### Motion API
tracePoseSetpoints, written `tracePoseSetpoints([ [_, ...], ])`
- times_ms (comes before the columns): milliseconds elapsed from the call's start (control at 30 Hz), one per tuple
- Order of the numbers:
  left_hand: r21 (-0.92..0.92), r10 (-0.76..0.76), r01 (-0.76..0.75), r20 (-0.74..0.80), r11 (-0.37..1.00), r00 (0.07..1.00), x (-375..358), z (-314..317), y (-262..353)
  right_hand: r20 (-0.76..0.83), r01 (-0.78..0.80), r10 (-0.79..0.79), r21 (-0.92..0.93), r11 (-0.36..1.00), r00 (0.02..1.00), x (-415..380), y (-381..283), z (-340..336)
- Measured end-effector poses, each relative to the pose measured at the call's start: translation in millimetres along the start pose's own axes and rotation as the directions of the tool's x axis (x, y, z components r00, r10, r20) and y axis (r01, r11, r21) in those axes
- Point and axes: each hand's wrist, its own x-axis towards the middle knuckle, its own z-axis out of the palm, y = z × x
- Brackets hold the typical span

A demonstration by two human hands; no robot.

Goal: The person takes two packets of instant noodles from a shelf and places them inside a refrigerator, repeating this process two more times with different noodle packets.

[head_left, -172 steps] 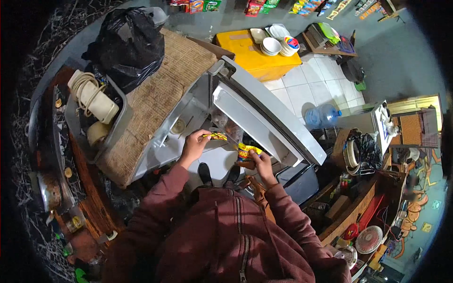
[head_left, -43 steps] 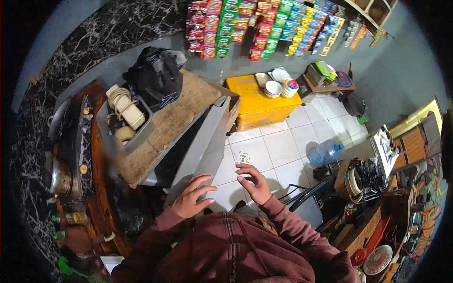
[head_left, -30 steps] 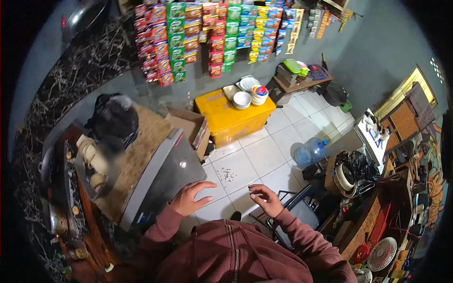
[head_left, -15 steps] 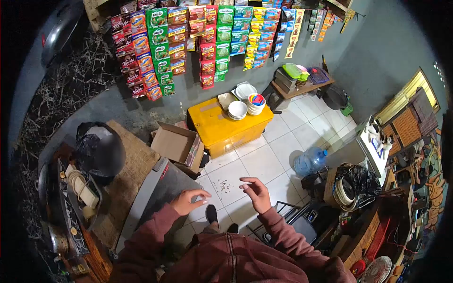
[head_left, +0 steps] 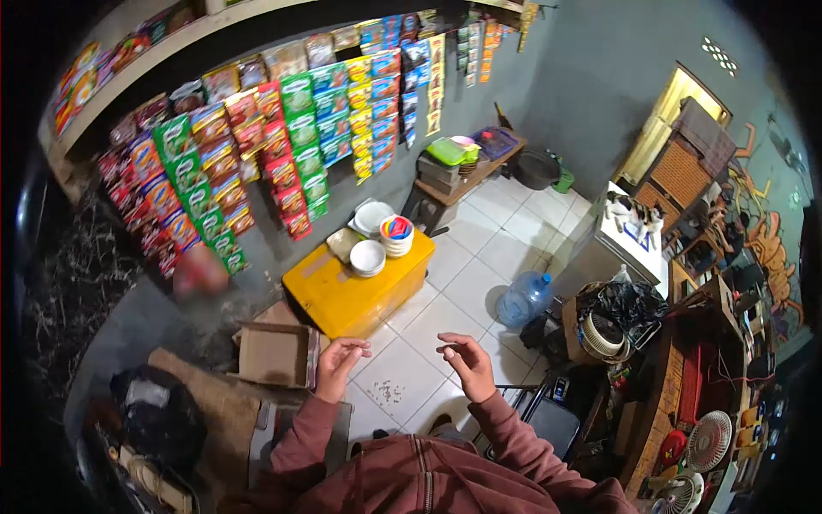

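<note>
My left hand (head_left: 340, 367) is raised over the floor in front of me. Its fingers are bent and its thumb stands apart, with nothing seen between them. Across from it is my right hand (head_left: 471, 367), fingers curled toward the thumb. A small pale thing seems to show at its fingertips, too small to name. Below and between the hands, a scatter of small bits (head_left: 387, 392) lies on the white tiles. Beyond the left hand stands a yellow box (head_left: 342, 300) bearing a stack of white bowls (head_left: 367, 257).
Sachet strips (head_left: 300, 137) hang along the wall. An open cardboard box (head_left: 274, 353) lies left of the yellow one. A blue water jug (head_left: 524, 300) sits on the floor at right, near a black chair (head_left: 552, 420). A cat (head_left: 634, 214) rests on a white-topped surface.
The view has turned to the right and tilted up. My left hand has turned so its fingers point more upward. My right hand stays about where it was in the picture.
</note>
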Motion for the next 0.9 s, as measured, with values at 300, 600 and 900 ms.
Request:
tracePoseSetpoints([
  [300, -0.304, -0.301, 0.292, 0.019, 0.907, 0.954, 89.3, 99.1, -29.6, -0.186, 0.002, -0.001, 0.006, 1.000, 0.983, 39.5, -1.5, -118.0],
  [600, -0.196, -0.150, 0.186, 0.185, 0.963, 0.971, 193.2, 210.2, -34.4, -0.200, 0.071, -0.074, -0.020, 0.997, 0.977, 107.1, -36.3, -222.0],
  [900, -0.056, -0.144, 0.160, 0.228, 0.985, 0.963, 251.0, 215.4, -50.1, -0.193, 0.024, -0.018, 0.027, 0.999, 0.981, 167.3, -32.0, -243.2],
])
